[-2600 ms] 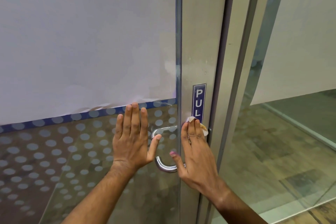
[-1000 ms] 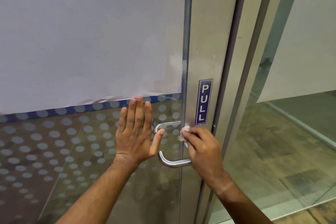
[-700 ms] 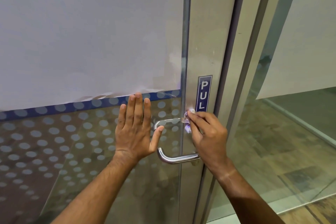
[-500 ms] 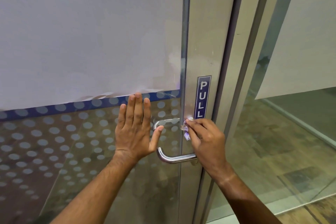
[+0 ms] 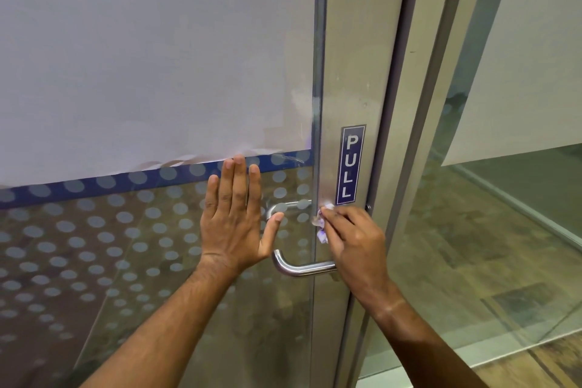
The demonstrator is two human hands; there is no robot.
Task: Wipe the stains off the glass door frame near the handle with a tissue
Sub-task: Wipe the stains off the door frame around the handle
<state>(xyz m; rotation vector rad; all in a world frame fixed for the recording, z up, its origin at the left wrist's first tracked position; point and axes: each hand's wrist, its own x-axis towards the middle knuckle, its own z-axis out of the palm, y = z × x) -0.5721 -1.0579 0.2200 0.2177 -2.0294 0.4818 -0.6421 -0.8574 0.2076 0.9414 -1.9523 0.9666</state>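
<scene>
A metal door frame (image 5: 349, 72) runs upright beside the glass door panel (image 5: 141, 230). A blue PULL sign (image 5: 352, 167) is stuck on the frame. A curved steel handle (image 5: 296, 268) juts out below it. My right hand (image 5: 356, 242) pinches a crumpled white tissue (image 5: 322, 224) and presses it on the frame just under the sign, above the handle. My left hand (image 5: 236, 217) lies flat on the glass, fingers straight, left of the handle. Faint smears show on the frame and glass above the sign.
White frosted film (image 5: 141, 50) covers the upper glass, with a blue band and grey dots below. A second frame post (image 5: 441, 104) and a glass panel (image 5: 504, 230) stand to the right, with wood floor beyond.
My right hand went from flat fingers on the tissue to a curled pinch, then rubbed it up and down beneath the PULL sign. My left hand stayed flat on the glass.
</scene>
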